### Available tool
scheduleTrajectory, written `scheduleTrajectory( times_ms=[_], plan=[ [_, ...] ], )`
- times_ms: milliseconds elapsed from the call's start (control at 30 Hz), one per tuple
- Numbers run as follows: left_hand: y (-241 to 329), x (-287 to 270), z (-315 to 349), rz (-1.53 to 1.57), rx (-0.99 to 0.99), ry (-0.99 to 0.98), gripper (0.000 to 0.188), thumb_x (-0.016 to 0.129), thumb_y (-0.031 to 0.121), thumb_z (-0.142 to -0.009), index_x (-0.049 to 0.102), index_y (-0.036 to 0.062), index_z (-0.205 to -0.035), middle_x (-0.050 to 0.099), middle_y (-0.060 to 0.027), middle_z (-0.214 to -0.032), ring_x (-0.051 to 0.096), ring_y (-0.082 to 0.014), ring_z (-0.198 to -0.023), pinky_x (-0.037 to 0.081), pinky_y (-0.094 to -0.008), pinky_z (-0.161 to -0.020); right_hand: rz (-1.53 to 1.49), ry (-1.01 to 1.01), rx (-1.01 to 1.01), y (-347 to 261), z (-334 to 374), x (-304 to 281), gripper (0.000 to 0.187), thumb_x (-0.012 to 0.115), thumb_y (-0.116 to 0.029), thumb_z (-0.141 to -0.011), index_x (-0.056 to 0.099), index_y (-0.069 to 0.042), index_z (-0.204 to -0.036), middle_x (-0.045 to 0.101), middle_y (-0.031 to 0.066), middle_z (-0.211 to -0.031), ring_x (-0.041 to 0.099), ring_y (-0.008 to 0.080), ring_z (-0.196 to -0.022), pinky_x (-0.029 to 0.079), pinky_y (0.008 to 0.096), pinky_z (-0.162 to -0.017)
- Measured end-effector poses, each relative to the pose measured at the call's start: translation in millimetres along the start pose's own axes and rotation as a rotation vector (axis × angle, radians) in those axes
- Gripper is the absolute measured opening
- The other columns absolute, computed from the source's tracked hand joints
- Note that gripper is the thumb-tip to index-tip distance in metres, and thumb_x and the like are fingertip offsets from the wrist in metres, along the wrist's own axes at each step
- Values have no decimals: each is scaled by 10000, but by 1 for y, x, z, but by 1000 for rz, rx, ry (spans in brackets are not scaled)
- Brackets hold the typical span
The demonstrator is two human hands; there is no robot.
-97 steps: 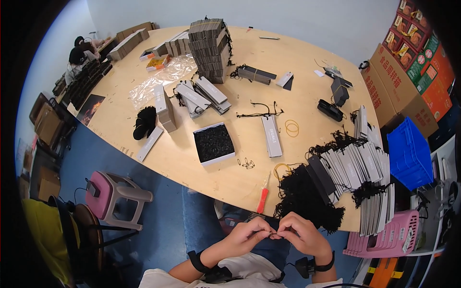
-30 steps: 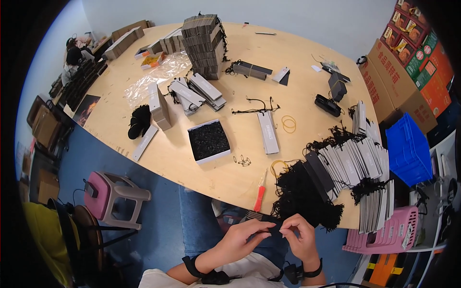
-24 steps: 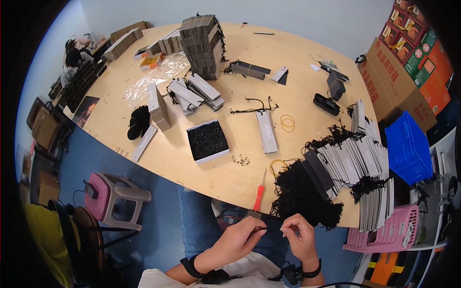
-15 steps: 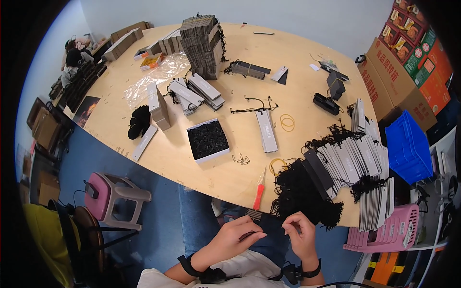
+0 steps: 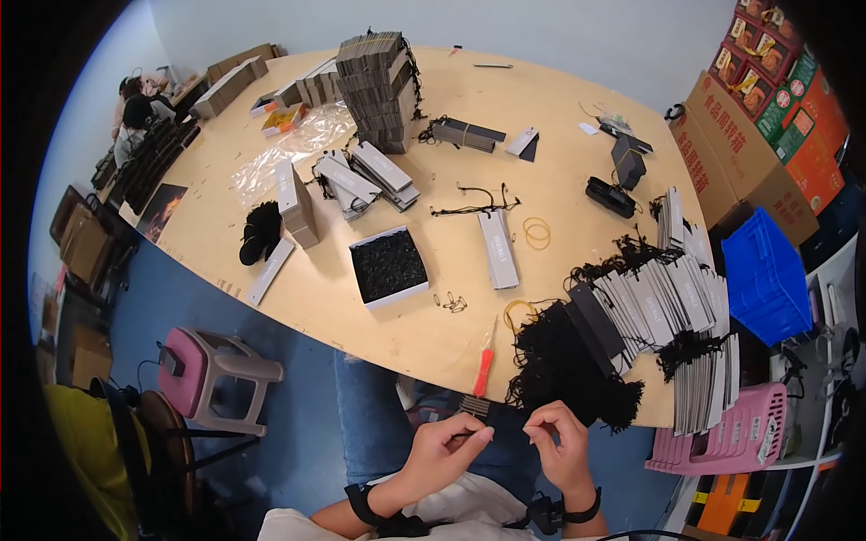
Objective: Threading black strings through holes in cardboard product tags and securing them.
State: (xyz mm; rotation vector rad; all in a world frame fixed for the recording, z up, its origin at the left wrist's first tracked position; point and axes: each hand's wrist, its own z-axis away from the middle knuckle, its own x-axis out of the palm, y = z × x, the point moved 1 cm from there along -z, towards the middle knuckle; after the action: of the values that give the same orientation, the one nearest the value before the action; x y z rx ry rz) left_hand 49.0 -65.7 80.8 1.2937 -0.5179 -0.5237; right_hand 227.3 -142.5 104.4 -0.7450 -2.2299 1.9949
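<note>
Above my lap, just off the table's near edge, my left hand (image 5: 444,458) is closed in a pinch. A small dark bit shows between its thumb and fingers, too small to name. To its right, apart from it, my right hand (image 5: 561,449) also pinches; whatever is at its fingertips cannot be made out. Nearest on the table are a red-handled screwdriver (image 5: 484,368), lying at the edge, and a heap of black cords (image 5: 573,370). Those cords are next to a fanned row of grey-white tags (image 5: 645,302).
A white box of small black pieces (image 5: 390,266) stands mid-table by loose metal clips (image 5: 450,302). Behind it are a tag bundle (image 5: 297,203) and a tall banded stack (image 5: 374,90). A blue crate (image 5: 767,275) stands right of the table, a pink stool (image 5: 194,370) to the left.
Both hands have shifted slightly left. My left hand has turned a little, with its thumb tip higher and its fingers curled more. The things on the table have stayed put.
</note>
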Motion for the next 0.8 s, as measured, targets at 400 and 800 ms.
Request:
scheduleTrajectory(
  times_ms=[400, 800],
  plan=[
    [-15, 3, -10, 130, 66, 118, 131, 725, 121, -884, 755, 43, -985, 460, 38, -657, 384, -46, -580, 297, -232, -516, 346, -139, -290, 0, 1, 16, 172, 728, -30, -779, 591, -50, -881, 625, 79, -820, 644, 265, -717, 515, 343, -597],
    [-2, -1, -12, -43, 153, -86, 136, 754, 131, -853, 755, 69, -974, 448, 23, -649, 351, -59, -580, 262, -245, -519, -108, -238, 104, -2, -11, 7, 62, 634, 69, -871, 605, 36, -914, 608, 99, -877, 622, 133, -678, 508, 248, -573]
  ],
)
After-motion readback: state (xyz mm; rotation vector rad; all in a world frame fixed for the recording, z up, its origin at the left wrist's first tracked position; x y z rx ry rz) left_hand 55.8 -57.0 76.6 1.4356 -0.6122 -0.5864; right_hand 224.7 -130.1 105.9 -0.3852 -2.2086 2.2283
